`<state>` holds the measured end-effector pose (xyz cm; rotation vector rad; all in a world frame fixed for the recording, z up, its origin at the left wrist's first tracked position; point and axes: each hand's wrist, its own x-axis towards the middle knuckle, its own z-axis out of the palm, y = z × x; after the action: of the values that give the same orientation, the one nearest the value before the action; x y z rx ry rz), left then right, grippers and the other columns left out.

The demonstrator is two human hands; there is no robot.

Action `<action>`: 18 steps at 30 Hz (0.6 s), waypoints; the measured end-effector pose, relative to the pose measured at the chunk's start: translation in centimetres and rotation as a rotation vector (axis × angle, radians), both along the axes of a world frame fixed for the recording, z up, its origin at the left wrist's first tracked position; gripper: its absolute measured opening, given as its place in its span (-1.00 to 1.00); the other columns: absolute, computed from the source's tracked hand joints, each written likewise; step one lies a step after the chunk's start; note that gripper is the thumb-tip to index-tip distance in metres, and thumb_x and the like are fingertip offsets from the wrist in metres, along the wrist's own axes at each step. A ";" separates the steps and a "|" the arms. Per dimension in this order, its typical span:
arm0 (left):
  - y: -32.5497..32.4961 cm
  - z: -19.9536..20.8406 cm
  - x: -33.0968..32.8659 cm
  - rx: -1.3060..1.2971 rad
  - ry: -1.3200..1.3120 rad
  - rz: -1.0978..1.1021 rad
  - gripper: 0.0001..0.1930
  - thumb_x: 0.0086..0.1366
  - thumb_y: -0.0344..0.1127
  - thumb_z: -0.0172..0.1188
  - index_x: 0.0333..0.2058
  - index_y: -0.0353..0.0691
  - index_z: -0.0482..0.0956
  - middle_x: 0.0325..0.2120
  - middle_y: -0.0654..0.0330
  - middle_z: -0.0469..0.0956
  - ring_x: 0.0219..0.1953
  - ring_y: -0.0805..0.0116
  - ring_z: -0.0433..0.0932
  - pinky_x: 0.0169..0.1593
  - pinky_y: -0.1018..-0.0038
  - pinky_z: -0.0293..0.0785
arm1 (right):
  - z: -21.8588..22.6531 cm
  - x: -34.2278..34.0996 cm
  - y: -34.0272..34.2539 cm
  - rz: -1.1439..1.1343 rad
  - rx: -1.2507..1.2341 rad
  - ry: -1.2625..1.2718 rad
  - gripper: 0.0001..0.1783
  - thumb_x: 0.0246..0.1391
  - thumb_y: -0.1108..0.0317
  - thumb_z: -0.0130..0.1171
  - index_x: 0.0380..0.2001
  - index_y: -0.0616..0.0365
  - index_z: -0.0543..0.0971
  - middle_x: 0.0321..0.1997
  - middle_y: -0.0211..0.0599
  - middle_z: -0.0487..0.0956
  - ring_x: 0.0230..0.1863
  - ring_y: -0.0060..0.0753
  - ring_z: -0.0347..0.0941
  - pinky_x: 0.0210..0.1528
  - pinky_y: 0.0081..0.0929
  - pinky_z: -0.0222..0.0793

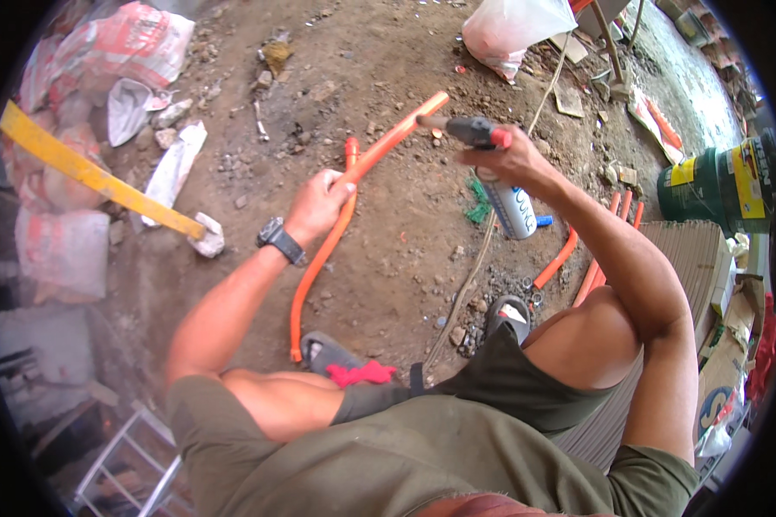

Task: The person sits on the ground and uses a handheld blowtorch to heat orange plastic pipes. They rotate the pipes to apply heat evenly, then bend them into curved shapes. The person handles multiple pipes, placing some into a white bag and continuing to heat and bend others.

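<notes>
From my remote seat I start at the far left, where a yellow plank (pixel 86 172) slants across piled sacks (pixel 103 52) on the dirt floor (pixel 388 250), with a crumpled white bag (pixel 174 168) just beside it. Moving in, my left hand (pixel 319 202) is wrapped around the orange pipe (pixel 353 177), fingers closed on it a little below its upper third; a dark watch (pixel 278 239) sits on that wrist. The pipe's long axis runs from low near my left sandal (pixel 328 351), curving up and to the right, so its free tip ends up high, close to the torch nozzle. A shorter orange offcut (pixel 351 148) lies on the ground behind it.

Further right, my right hand (pixel 504 164) is clenched on the gas torch (pixel 478 132), its white canister (pixel 513 208) hanging below the fist and its dark head pointing left at the pipe's tip. I cannot tell whether nozzle and pipe touch or sit just apart. The right hand is the nearer one to that tip; the left holds well down the length.

Beyond, more orange pipes (pixel 595 258) lie near my right knee, a white sack (pixel 504 30) sits at the top, and a green drum (pixel 707 185) stands at the right edge.
</notes>
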<state>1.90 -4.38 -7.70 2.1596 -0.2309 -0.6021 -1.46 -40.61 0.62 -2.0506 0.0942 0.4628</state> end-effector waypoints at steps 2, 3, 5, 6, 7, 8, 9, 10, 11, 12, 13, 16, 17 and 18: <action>0.0 0.2 -0.6 0.006 -0.071 -0.021 -0.70 0.44 -0.31 0.23 0.03 -0.37 0.56 -0.36 0.34 0.56 -0.37 0.57 0.50 -0.24 0.51 0.49 | -0.4 -0.4 1.1 0.181 -0.034 -0.030 -0.57 0.03 0.12 0.48 -0.09 0.12 0.69 -0.45 -0.38 0.65 -0.45 -0.53 0.56 -0.37 -0.40 0.51; -0.1 0.3 -0.6 -0.001 -0.073 -0.013 -0.70 0.43 -0.32 0.23 0.03 -0.37 0.56 -0.34 0.33 0.58 -0.34 0.56 0.52 -0.21 0.51 0.50 | -0.7 -0.7 1.2 0.221 -0.009 -0.123 -0.58 0.04 0.12 0.49 -0.11 0.13 0.69 -0.45 -0.38 0.65 -0.45 -0.53 0.56 -0.37 -0.40 0.51; -0.3 1.1 -1.0 -0.009 -0.073 0.002 -0.70 0.41 -0.35 0.24 0.03 -0.38 0.56 -0.30 0.30 0.61 -0.29 0.54 0.54 -0.16 0.50 0.50 | -0.2 -0.9 1.6 0.177 -0.028 -0.100 -0.61 0.05 0.12 0.48 -0.15 0.14 0.69 -0.47 -0.41 0.63 -0.46 -0.57 0.54 -0.38 -0.43 0.48; -0.3 1.5 -1.2 0.012 -0.069 -0.001 -0.70 0.40 -0.35 0.24 0.03 -0.38 0.56 -0.28 0.28 0.62 -0.26 0.54 0.55 -0.13 0.50 0.50 | 0.4 -0.4 1.3 0.092 -0.075 0.014 -0.62 0.06 0.13 0.48 -0.16 0.14 0.69 -0.48 -0.46 0.61 -0.47 -0.60 0.51 -0.39 -0.46 0.46; -0.9 2.3 -1.0 0.024 -0.070 -0.016 -0.70 0.40 -0.36 0.25 0.02 -0.39 0.56 -0.26 0.27 0.62 -0.24 0.54 0.55 -0.10 0.50 0.50 | -0.2 -0.2 -0.2 0.024 0.013 -0.017 -0.67 0.09 0.15 0.46 -0.18 0.13 0.69 -0.51 -0.53 0.56 -0.49 -0.66 0.45 -0.44 -0.48 0.40; -1.2 2.7 -1.0 0.038 -0.069 -0.026 -0.70 0.39 -0.36 0.25 0.02 -0.39 0.56 -0.24 0.26 0.63 -0.21 0.53 0.56 -0.08 0.50 0.50 | -0.7 0.3 -0.6 -0.069 -0.036 -0.049 -0.69 0.11 0.18 0.46 -0.17 0.12 0.70 -0.52 -0.56 0.53 -0.51 -0.68 0.42 -0.46 -0.47 0.36; -1.2 2.6 -0.9 0.025 -0.086 -0.035 -0.70 0.39 -0.37 0.25 0.02 -0.39 0.56 -0.23 0.25 0.64 -0.19 0.53 0.56 -0.06 0.50 0.50 | -1.1 0.2 -1.4 -0.071 -0.033 -0.063 -0.68 0.11 0.17 0.46 -0.15 0.12 0.70 -0.52 -0.55 0.54 -0.50 -0.68 0.43 -0.45 -0.48 0.37; -0.8 2.3 -1.1 0.017 -0.102 -0.034 -0.70 0.38 -0.38 0.26 0.02 -0.39 0.56 -0.21 0.24 0.64 -0.18 0.52 0.56 -0.05 0.49 0.50 | -0.3 0.1 -1.1 -0.061 -0.025 -0.077 -0.66 0.11 0.17 0.46 -0.13 0.11 0.70 -0.51 -0.54 0.55 -0.49 -0.68 0.45 -0.44 -0.48 0.39; -0.5 2.0 -1.2 0.009 -0.118 -0.033 -0.70 0.37 -0.38 0.26 0.02 -0.39 0.56 -0.19 0.23 0.64 -0.17 0.52 0.57 -0.03 0.49 0.50 | 0.2 0.0 -0.4 0.007 -0.070 -0.048 -0.64 0.10 0.16 0.47 -0.09 0.10 0.70 -0.50 -0.54 0.56 -0.47 -0.67 0.47 -0.42 -0.48 0.40; -0.2 1.7 -1.2 -0.009 -0.118 -0.017 -0.70 0.37 -0.39 0.26 0.02 -0.39 0.56 -0.19 0.23 0.65 -0.16 0.51 0.57 -0.03 0.48 0.50 | 0.6 -0.2 0.3 0.075 -0.115 -0.018 -0.61 0.10 0.15 0.47 -0.06 0.09 0.70 -0.49 -0.53 0.57 -0.46 -0.67 0.49 -0.41 -0.48 0.42; -0.2 1.5 -1.2 -0.028 -0.117 -0.006 -0.70 0.36 -0.40 0.27 0.02 -0.39 0.56 -0.19 0.22 0.65 -0.16 0.50 0.57 -0.02 0.47 0.50 | 0.5 -0.6 0.3 0.156 -0.021 -0.030 -0.57 0.10 0.15 0.47 -0.01 0.08 0.68 -0.47 -0.50 0.60 -0.44 -0.66 0.51 -0.41 -0.48 0.44; -0.2 0.7 -1.2 -0.110 -0.178 0.035 -0.71 0.33 -0.32 0.30 -0.04 -0.33 0.59 -0.30 0.18 0.65 -0.25 0.41 0.60 -0.10 0.39 0.53 | 0.3 -0.6 0.1 0.085 -0.074 -0.095 -0.59 0.10 0.16 0.47 -0.02 0.08 0.68 -0.45 -0.49 0.61 -0.45 -0.65 0.50 -0.42 -0.47 0.43; -0.4 0.6 -1.1 -0.143 -0.210 0.047 -0.72 0.31 -0.28 0.32 -0.08 -0.30 0.61 -0.36 0.16 0.66 -0.29 0.37 0.62 -0.14 0.36 0.54 | -0.2 -0.1 -1.1 -0.029 0.002 -0.015 -0.63 0.10 0.17 0.47 -0.07 0.06 0.70 -0.44 -0.48 0.61 -0.45 -0.64 0.49 -0.40 -0.48 0.42; -0.5 0.4 -1.1 -0.143 -0.205 0.036 -0.72 0.31 -0.27 0.32 -0.07 -0.29 0.61 -0.35 0.16 0.66 -0.29 0.36 0.63 -0.14 0.35 0.54 | -0.6 0.1 -2.3 -0.091 -0.018 -0.005 -0.67 0.10 0.16 0.47 -0.11 0.04 0.70 -0.45 -0.49 0.59 -0.44 -0.65 0.47 -0.36 -0.48 0.41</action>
<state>0.84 -4.84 -7.33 2.0814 -0.3354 -0.3325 -1.31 -42.87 -0.03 -2.0557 0.1889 0.4012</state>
